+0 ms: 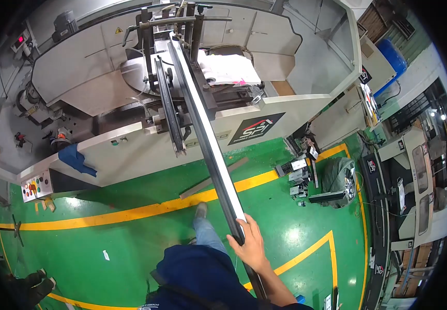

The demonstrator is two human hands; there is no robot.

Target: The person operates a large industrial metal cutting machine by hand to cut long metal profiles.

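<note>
A long profile bar (210,134), black with a white strip along its face, runs from the machine down past my body. My right hand (250,245) is closed around its lower part, with the thumb on the left side and the fingers over the white face. The far end of the bar lies among the upright posts of the saw-like machine (197,31). Beside it, a shorter black bar or rail (169,106) slopes out over the machine's front edge. My left hand is out of view.
A control box with buttons (36,187) and a blue cloth (77,160) are at the machine's front left. A loose strip (214,178) lies on the green floor. Cut pieces (299,175) and a grey bag (338,181) sit at right. Another person's shoes (47,279) show lower left.
</note>
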